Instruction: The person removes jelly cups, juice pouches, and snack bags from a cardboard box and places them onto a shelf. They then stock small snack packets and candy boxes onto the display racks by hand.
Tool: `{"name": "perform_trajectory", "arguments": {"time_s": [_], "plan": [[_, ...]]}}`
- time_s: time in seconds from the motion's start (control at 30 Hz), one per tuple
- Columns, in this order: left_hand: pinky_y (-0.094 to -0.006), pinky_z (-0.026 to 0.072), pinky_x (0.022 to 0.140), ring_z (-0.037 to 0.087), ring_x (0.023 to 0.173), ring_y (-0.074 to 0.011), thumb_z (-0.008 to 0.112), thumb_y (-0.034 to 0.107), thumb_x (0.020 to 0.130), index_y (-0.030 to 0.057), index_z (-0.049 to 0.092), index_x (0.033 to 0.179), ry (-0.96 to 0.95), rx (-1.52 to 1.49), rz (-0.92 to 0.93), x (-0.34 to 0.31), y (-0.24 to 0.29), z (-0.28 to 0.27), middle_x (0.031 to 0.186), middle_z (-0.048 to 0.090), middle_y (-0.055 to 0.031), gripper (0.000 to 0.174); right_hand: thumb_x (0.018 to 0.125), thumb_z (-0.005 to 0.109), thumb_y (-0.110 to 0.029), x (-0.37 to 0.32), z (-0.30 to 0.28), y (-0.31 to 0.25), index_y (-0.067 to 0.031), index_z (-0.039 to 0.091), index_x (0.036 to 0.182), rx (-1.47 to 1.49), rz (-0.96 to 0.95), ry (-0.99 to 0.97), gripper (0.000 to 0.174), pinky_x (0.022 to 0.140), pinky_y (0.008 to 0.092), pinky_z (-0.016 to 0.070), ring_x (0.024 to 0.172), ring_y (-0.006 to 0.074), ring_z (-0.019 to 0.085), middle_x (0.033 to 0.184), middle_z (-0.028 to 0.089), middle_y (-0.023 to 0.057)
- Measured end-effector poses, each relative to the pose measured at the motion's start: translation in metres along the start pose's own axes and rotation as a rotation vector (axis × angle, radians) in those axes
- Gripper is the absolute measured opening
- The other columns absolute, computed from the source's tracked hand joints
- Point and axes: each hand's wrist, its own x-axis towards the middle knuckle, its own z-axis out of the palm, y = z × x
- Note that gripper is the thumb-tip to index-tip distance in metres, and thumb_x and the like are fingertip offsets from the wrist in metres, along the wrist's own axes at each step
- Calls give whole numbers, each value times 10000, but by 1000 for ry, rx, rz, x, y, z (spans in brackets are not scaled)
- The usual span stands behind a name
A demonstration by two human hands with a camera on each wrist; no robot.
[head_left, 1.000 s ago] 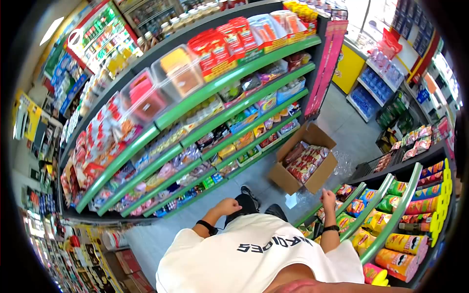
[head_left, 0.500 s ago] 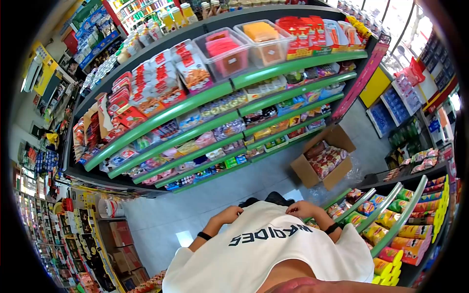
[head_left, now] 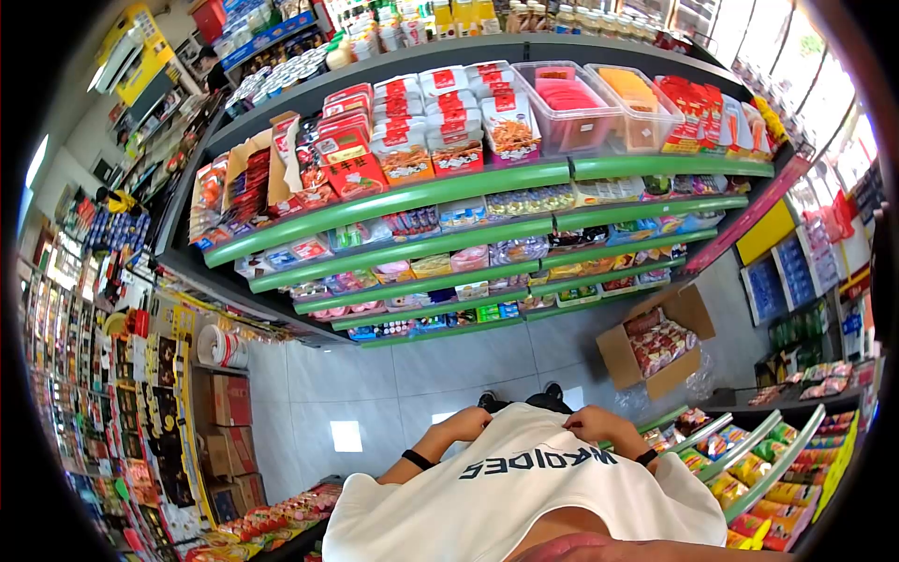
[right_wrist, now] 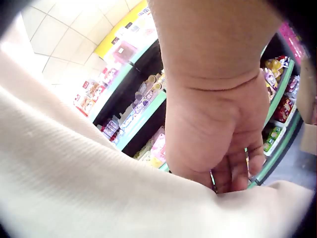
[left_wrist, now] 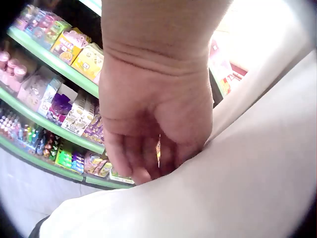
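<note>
Directly against left hand: shirt

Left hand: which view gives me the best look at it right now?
The left wrist view: the left hand is large and central there, palm and bent fingers close up, though the white shirt partly covers them. The head view shows it small, at the shirt's edge. The right wrist view doesn't show it.

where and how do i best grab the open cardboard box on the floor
Best low on two opposite walls of the box, one grip on each, coming in from outside. It stands upright on the floor with its flaps spread, which would probably bend if pulled, and the packets inside leave little room to grip from within.
</note>
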Motion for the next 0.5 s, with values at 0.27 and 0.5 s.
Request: {"name": "perform_trajectory", "arguments": {"time_s": [0.27, 0.5], "plan": [[-459, 518, 724, 665, 830, -405, 681, 240, 789, 39, 731, 895, 124, 27, -36, 18, 8, 20, 891, 691, -228, 233, 857, 627, -256, 37, -137, -67, -87, 708, 1052, -437, -209, 139, 270, 697, 451, 546, 737, 354, 678, 810, 698, 171], [-458, 518, 739, 662, 850, -414, 682, 244, 795, 20, 723, 919, 221, 5, -112, 24, 11, 35, 920, 691, -241, 260, 892, 613, -127, 100, -320, -221, -22, 601, 1187, -382, -851, 1076, 314, 882, 454, 521, 1047, 362, 620, 1156, 622, 187]]}}
